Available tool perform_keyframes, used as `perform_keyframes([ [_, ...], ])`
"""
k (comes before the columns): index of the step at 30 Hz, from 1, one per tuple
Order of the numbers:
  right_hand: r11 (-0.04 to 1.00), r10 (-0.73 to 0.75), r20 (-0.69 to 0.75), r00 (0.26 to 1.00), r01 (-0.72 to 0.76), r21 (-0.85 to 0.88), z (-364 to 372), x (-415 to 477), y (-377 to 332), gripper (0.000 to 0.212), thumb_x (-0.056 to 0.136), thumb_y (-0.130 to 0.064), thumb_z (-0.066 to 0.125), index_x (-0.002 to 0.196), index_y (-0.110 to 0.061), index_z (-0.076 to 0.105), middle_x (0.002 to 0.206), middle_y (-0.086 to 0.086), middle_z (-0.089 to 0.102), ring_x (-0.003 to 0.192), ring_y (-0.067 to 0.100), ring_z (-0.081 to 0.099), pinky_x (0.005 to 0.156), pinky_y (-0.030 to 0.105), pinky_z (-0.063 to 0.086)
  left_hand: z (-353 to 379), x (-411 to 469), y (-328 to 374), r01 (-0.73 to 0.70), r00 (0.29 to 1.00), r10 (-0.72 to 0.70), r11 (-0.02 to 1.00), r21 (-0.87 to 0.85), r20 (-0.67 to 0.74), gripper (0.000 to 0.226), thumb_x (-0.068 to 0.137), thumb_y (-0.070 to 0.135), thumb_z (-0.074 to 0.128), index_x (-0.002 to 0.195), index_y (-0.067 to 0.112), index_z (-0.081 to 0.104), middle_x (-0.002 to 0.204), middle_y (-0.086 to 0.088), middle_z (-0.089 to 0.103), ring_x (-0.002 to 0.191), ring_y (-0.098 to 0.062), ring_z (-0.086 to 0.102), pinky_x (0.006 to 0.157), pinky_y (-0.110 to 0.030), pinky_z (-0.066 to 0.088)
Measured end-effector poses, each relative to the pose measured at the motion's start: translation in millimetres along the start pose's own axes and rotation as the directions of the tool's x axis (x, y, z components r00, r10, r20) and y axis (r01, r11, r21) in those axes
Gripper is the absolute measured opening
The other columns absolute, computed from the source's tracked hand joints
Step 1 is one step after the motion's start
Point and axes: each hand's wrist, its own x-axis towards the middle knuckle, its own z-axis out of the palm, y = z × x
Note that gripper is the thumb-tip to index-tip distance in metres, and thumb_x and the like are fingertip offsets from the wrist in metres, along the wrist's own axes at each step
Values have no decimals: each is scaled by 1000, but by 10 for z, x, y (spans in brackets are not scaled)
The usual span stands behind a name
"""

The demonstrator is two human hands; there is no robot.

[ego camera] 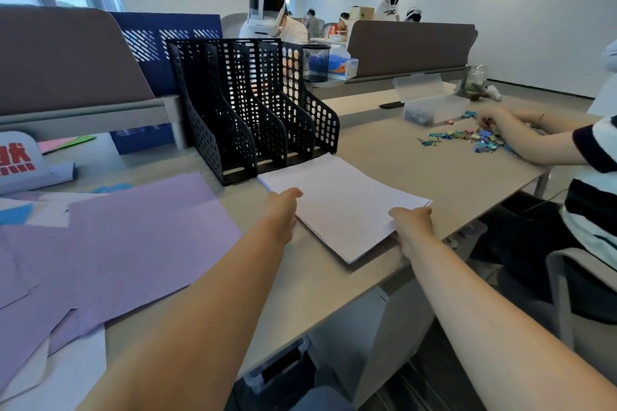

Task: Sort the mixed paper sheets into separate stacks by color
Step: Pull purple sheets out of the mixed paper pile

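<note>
White paper stack [340,207] lay flat on the desk [384,150], squarely between the two hands, its far corner almost touching the base of the black file rack [253,110]. Right hand [412,227] pinched the stack's near right corner, thumb on top and fingertips tucked under the edge. Left hand [282,213] sat against the stack's left edge, thumb reaching onto the top sheet; its fingers were hidden under the hand, so I cannot tell whether it gripped or only touched.

Left of the left hand, big purple sheets [133,243] were spread loose and overlapping, running toward the near desk edge. White sheets [76,367] poked out under them at the near left. Blue scraps [15,212] lay farther left, beside a sign with red characters [20,160]. Pink and green paper [63,143] lay behind that sign.

The file rack stood straight beyond the left hand, slots facing the person. Behind it were a mesh pen cup [315,62] and a tissue box [342,65].

Well beyond the right hand, coloured binder clips [467,138] were scattered on the desk near a clear plastic box [434,108] with its lid up. Another person's hand [494,120] reached into the clips.
</note>
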Motion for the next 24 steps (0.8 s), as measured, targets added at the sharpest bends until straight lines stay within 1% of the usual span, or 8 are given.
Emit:
perform_keyframes([
  [2, 998, -59, 32, 998, 60, -34, -17, -51, 24, 61, 89, -4, 49, 143, -6, 19, 135, 16, 44, 117, 32, 50, 100, 44, 45, 4, -32, -5, 20, 1000, -20, 1000, -4, 8, 21, 86, 14, 50, 107, 10, 51, 87, -6, 52, 74, -17, 48, 66, -28, 40],
  [6, 992, -123, 67, 990, 124, -14, -115, -167, 129, 53, 83, -4, 52, 134, -3, 35, 123, 15, 56, 105, 30, 58, 80, 33, 46, 19, -108, -82, 44, 999, -44, 999, 2, 13, 38, 87, 15, 52, 125, 9, 45, 116, -9, 50, 103, -21, 50, 79, -32, 42],
  [8, 989, -142, 108, 984, 145, -19, -150, -247, 163, 55, 85, -5, 51, 137, -4, 32, 119, 12, 58, 99, 27, 59, 73, 30, 47, 16, -147, -124, 29, 1000, -29, 1000, 1, 1, 36, 89, 14, 50, 125, 10, 44, 107, -7, 47, 92, -17, 48, 81, -30, 44],
  [10, 984, -166, 146, 975, 174, -45, -170, -322, 180, 54, 89, -6, 49, 139, -3, 28, 110, 7, 56, 86, 22, 55, 64, 25, 42, -6, -231, -131, 4, 999, -3, 999, 32, -34, 25, 90, 11, 47, 116, 10, 46, 82, -5, 39, 66, -15, 37, 67, -25, 42],
  [12, 980, -172, 182, 968, 187, -68, -183, -407, 189, 56, 92, -8, 48, 142, -4, 23, 119, 6, 51, 92, 22, 52, 72, 27, 40, -73, -318, -116, -16, 997, 21, 998, 60, -73, 27, 92, 12, 46, 119, 9, 45, 79, -1, 39, 62, -10, 34, 62, -26, 39],
  [16, 940, -235, 157, 959, 265, -216, -59, -668, 157, 66, 90, -14, 50, 146, -7, 17, 144, 8, 37, 125, 30, 42, 95, 38, 41, -350, -504, -11, -63, 994, 70, 994, 87, -80, 41, 94, 14, 45, 134, 9, 42, 118, -6, 44, 103, -18, 46, 94, -35, 39],
  [20, 823, -444, 317, 838, 521, -226, 362, -1195, 248, 60, 90, -10, 50, 145, -12, 26, 149, 4, 32, 135, 25, 33, 102, 32, 33, -902, -702, 162, -160, 974, 183, 973, 168, -134, 28, 93, 13, 48, 121, 9, 50, 113, -8, 48, 102, -21, 45, 85, -32, 39],
  [24, 734, -466, 634, 618, 670, -114, 921, -1887, 469, 41, 90, -2, 50, 130, -8, 46, 126, 7, 56, 112, 19, 53, 87, 25, 43, -1706, -936, 326, -226, 919, 285, 947, 229, -272, 36, 93, 11, 48, 128, 5, 45, 116, -14, 51, 96, -20, 44, 87, -35, 39],
])
